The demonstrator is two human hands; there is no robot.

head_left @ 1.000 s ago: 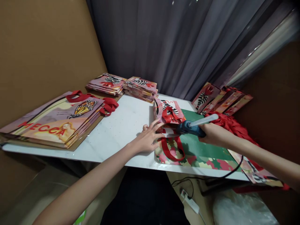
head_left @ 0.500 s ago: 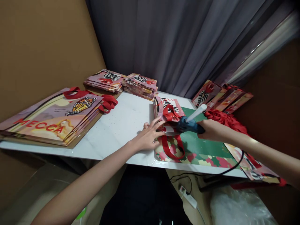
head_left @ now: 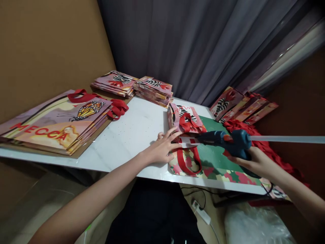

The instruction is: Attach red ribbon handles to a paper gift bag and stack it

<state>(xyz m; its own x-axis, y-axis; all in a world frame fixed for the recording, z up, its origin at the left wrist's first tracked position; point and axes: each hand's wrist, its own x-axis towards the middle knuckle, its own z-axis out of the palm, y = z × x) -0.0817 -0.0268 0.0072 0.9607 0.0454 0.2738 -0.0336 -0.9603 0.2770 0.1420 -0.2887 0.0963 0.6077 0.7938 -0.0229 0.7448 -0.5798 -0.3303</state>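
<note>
Glue gun (head_left: 236,141), gripped in the right hand (head_left: 255,161), has swung nearly level since 0.5 s ago, its nozzle end now along the pale strip (head_left: 187,142) beside the zebra-print bag (head_left: 174,117), where the left hand (head_left: 162,148) rests, fingers spread.

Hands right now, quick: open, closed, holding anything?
Left hand: open, spread at the edge of the pink bag.
Right hand: closed, holding the blue glue gun.

I work in what appears a small craft workshop. Indicators: glue gun (head_left: 241,139) in my right hand (head_left: 257,160); stacked printed bags (head_left: 61,118) left of my left hand (head_left: 161,149); power strip (head_left: 202,213) below.
</note>
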